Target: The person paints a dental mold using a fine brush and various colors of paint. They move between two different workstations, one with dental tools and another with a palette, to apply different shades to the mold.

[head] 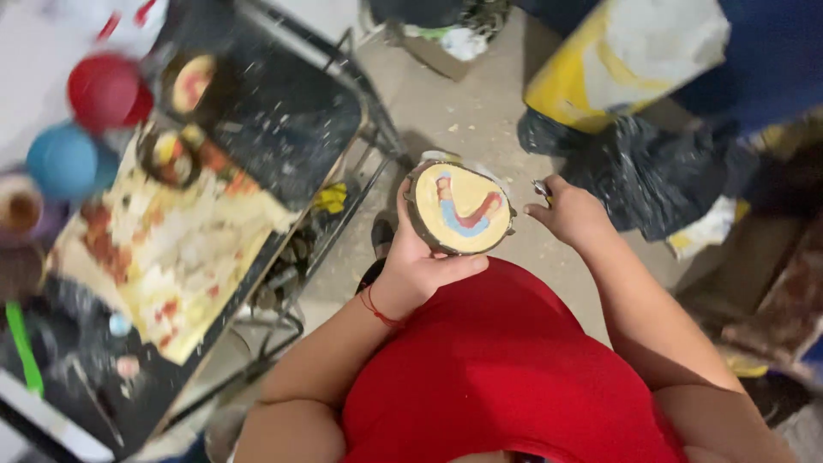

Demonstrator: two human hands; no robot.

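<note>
wood slice [461,208] already bears red and blue arcs on yellow; left hand [417,257] grips it, right hand [570,213] at 3 o'clock pinches a small tool [541,188]; bark rim bare.

- wood slice [460,208]: pale yellow face, dark bark rim, painted curved bands in red, blue, pink
- shirt [506,369]: solid red
- wrist string [377,310] on left arm: red
- table [283,111]: black, white paint specks
- palette sheet [171,249]: cream with orange, red, white smears
- two round lids: red [107,90], blue [62,163]
- bag [656,171]: black
- sack [626,56]: yellow and white
</note>
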